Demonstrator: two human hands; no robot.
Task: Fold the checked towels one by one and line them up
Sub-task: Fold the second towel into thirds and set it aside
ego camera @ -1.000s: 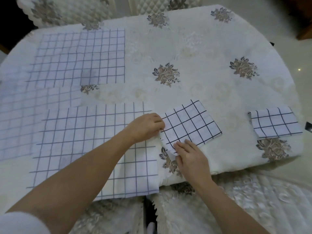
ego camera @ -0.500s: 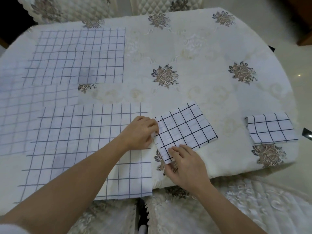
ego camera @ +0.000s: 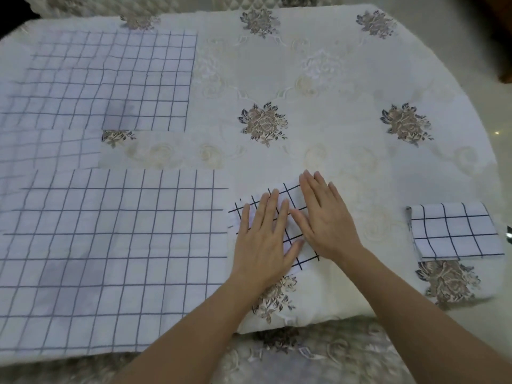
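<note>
Both hands lie flat, fingers straight — the left hand point(ego camera: 263, 239) and right hand point(ego camera: 325, 217) pressing a small folded towel point(ego camera: 293, 239) near the bench's point(ego camera: 332, 120) near edge. Another folded towel point(ego camera: 454, 234) sits well right; unfolded towels point(ego camera: 110, 245) lie left.

- The left hand point(ego camera: 259, 245) is bare, with long, slim fingers point(ego camera: 270, 209). Its nails look short, though the picture is too soft to show more.
- The right hand point(ego camera: 327, 225) is bare too and of the same slim build, with faint ridges of knuckle and tendon along its back.
- The left forearm point(ego camera: 194, 333) is uncovered skin from the wrist to the bottom edge of the view, smooth and broadening toward the elbow.
- The right forearm point(ego camera: 415, 314) is likewise uncovered as far as the lower right corner of the view, and evenly smooth.
</note>
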